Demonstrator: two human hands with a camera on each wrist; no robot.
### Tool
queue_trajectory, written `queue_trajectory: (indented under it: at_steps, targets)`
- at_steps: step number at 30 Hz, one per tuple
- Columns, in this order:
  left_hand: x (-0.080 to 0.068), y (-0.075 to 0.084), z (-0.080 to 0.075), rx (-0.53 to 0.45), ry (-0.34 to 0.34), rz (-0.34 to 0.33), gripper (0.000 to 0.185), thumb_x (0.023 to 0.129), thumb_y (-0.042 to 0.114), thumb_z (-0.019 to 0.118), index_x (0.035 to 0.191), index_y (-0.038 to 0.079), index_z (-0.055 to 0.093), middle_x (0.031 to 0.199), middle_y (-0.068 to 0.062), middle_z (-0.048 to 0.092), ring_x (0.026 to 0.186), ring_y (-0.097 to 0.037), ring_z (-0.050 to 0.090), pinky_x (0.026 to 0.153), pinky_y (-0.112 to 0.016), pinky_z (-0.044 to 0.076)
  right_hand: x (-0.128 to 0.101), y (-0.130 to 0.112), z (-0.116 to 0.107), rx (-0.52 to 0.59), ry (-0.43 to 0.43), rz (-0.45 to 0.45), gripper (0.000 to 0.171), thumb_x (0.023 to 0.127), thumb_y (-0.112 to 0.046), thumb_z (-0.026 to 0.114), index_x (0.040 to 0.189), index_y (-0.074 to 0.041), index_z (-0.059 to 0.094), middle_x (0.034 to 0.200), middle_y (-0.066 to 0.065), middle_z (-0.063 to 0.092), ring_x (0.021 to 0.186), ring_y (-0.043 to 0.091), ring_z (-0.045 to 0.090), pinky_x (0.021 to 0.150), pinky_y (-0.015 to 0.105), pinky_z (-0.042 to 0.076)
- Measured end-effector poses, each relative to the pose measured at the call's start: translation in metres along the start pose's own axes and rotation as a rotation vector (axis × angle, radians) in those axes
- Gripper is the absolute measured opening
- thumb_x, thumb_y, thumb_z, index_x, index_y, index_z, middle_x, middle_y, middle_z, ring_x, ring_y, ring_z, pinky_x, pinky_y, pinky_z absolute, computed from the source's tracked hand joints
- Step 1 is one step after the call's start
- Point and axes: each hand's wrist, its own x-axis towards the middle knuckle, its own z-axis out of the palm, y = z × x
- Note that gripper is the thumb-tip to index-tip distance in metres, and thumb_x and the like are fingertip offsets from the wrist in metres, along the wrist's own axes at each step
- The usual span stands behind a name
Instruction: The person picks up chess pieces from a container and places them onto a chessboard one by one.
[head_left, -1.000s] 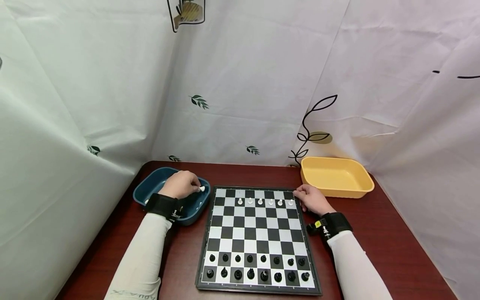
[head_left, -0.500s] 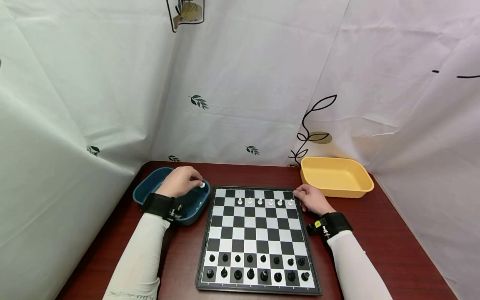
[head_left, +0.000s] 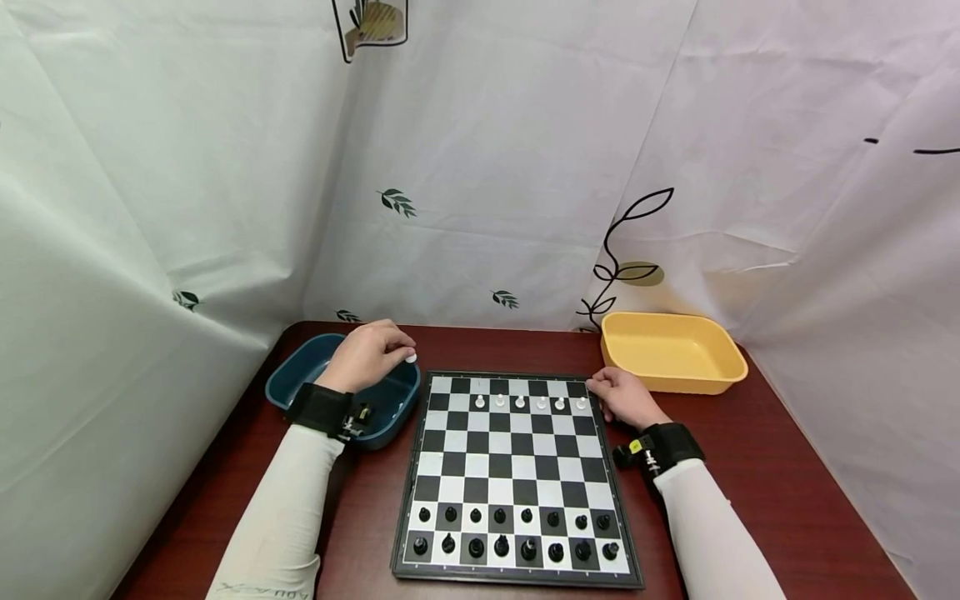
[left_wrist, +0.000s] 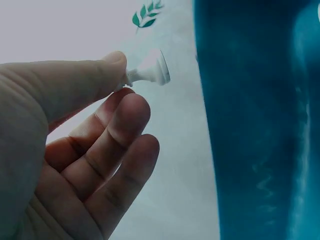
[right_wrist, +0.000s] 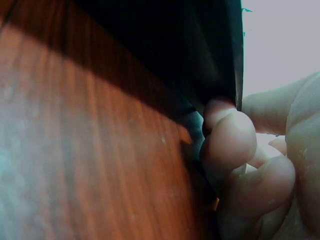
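Thumb and fingers of my left hand (head_left: 365, 357) pinch a white chess piece (left_wrist: 152, 70) above the far right rim of the blue tray (head_left: 285, 379). Its flared base points away from the fingertips in the left wrist view, and its top is hidden between them. At the far right corner of the chessboard (head_left: 501, 446), my right hand (head_left: 628, 398) grips the edge, thumb on top and fingers against the side in the right wrist view. White pawns (head_left: 521, 402) stand in a row near the board's far end. Two rows of black pieces (head_left: 501, 547) line the near end.
A yellow tray (head_left: 675, 379) stands at the back right, just beyond my right hand. The dark red table (head_left: 772, 492) meets a white patterned cloth (head_left: 487, 167) behind and at both sides.
My left hand has risen out of the blue tray toward its far right rim, carrying the white chess piece. My right hand stays at the board's corner.
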Motion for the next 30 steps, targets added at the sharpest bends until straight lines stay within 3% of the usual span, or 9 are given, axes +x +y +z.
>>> queue_trajectory:
  at_steps: [13,30]
  targets:
    - [0.014,0.033,0.009,0.01,-0.01,0.086,0.016,0.105,0.02,0.081,0.117,0.012,0.086,0.106,-0.001,0.073,0.088,-0.017,0.066,0.08,-0.038,0.057,0.002,-0.002,0.001,0.007,-0.006,0.004,0.023,0.114,-0.021,0.063,0.114,0.001,0.065,0.065,0.004,0.059,0.054,0.02,0.062,0.054,0.034,0.049]
    - [0.063,0.088,0.046,0.06,-0.146,0.243,0.011,0.107,0.017,0.078,0.115,0.014,0.085,0.11,0.0,0.072,0.096,-0.015,0.069,0.086,-0.034,0.057,-0.001,-0.002,0.0,0.005,0.001,-0.001,0.023,0.114,-0.021,0.062,0.114,0.002,0.064,0.064,0.004,0.059,0.053,0.021,0.062,0.054,0.034,0.049]
